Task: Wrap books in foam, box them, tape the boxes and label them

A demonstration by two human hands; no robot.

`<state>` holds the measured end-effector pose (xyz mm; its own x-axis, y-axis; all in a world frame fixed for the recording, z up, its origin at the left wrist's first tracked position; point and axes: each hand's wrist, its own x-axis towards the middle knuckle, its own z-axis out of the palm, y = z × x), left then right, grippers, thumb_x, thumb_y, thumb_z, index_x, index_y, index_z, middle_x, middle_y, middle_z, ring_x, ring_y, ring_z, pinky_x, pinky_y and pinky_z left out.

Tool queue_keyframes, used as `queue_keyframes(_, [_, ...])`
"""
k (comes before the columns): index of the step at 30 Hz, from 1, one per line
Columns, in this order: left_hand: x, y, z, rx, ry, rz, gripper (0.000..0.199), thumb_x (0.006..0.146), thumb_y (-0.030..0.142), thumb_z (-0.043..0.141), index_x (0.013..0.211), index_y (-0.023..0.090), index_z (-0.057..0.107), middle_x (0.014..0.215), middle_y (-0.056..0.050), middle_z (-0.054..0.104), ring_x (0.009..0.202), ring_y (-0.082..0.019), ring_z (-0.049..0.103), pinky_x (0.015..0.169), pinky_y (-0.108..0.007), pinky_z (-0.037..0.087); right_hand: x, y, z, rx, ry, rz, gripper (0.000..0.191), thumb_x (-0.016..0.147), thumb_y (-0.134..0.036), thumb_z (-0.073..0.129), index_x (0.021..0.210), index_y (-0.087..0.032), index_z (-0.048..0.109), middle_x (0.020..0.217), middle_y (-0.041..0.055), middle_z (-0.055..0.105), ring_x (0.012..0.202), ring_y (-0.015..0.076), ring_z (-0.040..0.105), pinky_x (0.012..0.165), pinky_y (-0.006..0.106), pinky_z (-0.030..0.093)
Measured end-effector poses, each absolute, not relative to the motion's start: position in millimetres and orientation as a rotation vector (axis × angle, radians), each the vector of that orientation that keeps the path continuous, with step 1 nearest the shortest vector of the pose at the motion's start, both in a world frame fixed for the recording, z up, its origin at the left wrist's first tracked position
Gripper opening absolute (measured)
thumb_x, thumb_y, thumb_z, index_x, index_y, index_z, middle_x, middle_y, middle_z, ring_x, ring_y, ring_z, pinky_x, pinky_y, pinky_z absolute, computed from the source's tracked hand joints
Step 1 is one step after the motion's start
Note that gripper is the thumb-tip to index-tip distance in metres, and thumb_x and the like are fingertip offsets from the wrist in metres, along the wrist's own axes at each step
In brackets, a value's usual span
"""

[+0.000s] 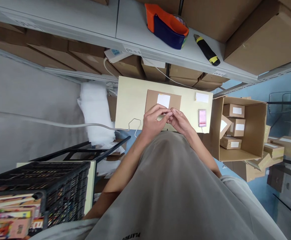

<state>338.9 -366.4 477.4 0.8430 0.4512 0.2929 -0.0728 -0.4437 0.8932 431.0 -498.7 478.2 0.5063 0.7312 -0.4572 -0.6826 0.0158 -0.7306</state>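
Observation:
Both hands meet in front of my body over the near edge of the pale table [129, 100]. My left hand [155, 119] is closed, its thumb and fingertips pinched together. My right hand [180, 121] is closed too, and its fingertips touch those of the left. Whatever lies between the fingertips, if anything, is too small to make out. Just beyond the hands a flat brown cardboard box [151, 98] lies on the table. It bears a white label [163, 99], partly covered by my left hand.
A phone [202, 118] and a white slip [201, 97] lie on the table's right. An open carton [254, 128] of small labelled boxes stands beyond. Above, a shelf [133, 30] holds a tape dispenser [166, 28] and a cutter knife [206, 50]. A black crate [65, 190] stands lower left.

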Motion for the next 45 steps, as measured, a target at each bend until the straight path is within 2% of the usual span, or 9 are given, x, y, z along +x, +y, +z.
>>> queue_keyframes(15, [342,-358,457,1.593,0.582,0.512,0.011,0.097,0.026,0.069,0.088,0.022,0.07,0.088,-0.001,0.073,0.079,-0.015,0.072,0.075,-0.026,0.058,435,-491,479,-1.239,0.024,1.009,0.067,0.076,-0.086,0.09,0.079,-0.025,0.061,0.073,-0.0043,0.057,0.072,0.0144,0.059,0.074,0.03,0.051])
queue_keyframes(27, [339,-322,427,1.098,0.82,0.528,0.052,0.109,0.04,0.063,0.064,0.023,0.043,0.061,0.003,0.047,0.054,-0.011,0.052,0.054,-0.022,0.045,432,-484,470,-1.307,0.029,1.017,0.065,0.075,-0.086,0.091,0.082,-0.026,0.065,0.075,-0.004,0.061,0.074,0.0147,0.062,0.076,0.031,0.053])
queue_keyframes(30, [330,-284,408,1.006,1.002,0.647,0.036,0.108,0.038,0.066,0.077,0.022,0.057,0.067,0.003,0.054,0.053,-0.009,0.054,0.053,-0.02,0.045,429,-479,468,-1.338,0.027,1.011,0.065,0.074,-0.086,0.091,0.082,-0.026,0.065,0.076,-0.0036,0.063,0.074,0.0146,0.063,0.077,0.031,0.054])
queue_keyframes(32, [322,-252,396,0.98,1.123,0.751,0.007,0.104,0.03,0.071,0.106,0.024,0.067,0.088,0.001,0.07,0.063,-0.009,0.065,0.059,-0.018,0.051,428,-477,466,-1.383,0.028,1.009,0.065,0.075,-0.086,0.09,0.082,-0.026,0.065,0.077,-0.0031,0.064,0.075,0.0147,0.064,0.078,0.031,0.055])
queue_keyframes(34, [313,-219,389,0.961,1.18,0.851,0.031,0.105,0.023,0.069,0.135,0.028,0.062,0.118,-0.003,0.077,0.078,-0.008,0.074,0.068,-0.017,0.057,426,-475,463,-1.444,0.024,1.003,0.064,0.075,-0.085,0.089,0.082,-0.026,0.066,0.078,-0.0028,0.065,0.076,0.0148,0.066,0.078,0.03,0.056])
queue_keyframes(36, [305,-192,385,0.931,1.174,0.909,0.033,0.11,0.023,0.062,0.143,0.026,0.057,0.126,-0.005,0.078,0.075,-0.006,0.072,0.067,-0.017,0.057,426,-474,457,-1.505,0.027,0.986,0.064,0.074,-0.084,0.09,0.082,-0.026,0.067,0.078,-0.0027,0.067,0.077,0.0149,0.067,0.078,0.03,0.056])
queue_keyframes(39, [297,-171,388,0.924,1.154,0.929,0.018,0.116,0.035,0.059,0.121,0.019,0.066,0.095,-0.001,0.076,0.053,-0.004,0.054,0.048,-0.016,0.043,425,-475,447,-1.569,0.057,0.954,0.063,0.072,-0.083,0.092,0.084,-0.026,0.069,0.079,-0.0025,0.069,0.076,0.0147,0.068,0.077,0.029,0.056])
queue_keyframes(41, [296,-171,393,0.938,1.136,0.913,0.031,0.114,0.046,0.064,0.099,0.019,0.066,0.072,0.004,0.064,0.045,-0.004,0.044,0.041,-0.018,0.032,424,-475,441,-1.587,0.08,0.946,0.062,0.071,-0.081,0.093,0.085,-0.025,0.071,0.08,-0.0021,0.071,0.075,0.0144,0.069,0.077,0.029,0.057])
queue_keyframes(45, [297,-189,390,0.984,1.031,0.792,0.037,0.105,0.051,0.072,0.085,0.021,0.064,0.061,0.007,0.049,0.043,-0.006,0.04,0.039,-0.018,0.029,424,-481,426,-1.604,0.082,0.923,0.057,0.074,-0.077,0.094,0.089,-0.025,0.075,0.082,-0.0006,0.074,0.077,0.0149,0.07,0.08,0.029,0.059])
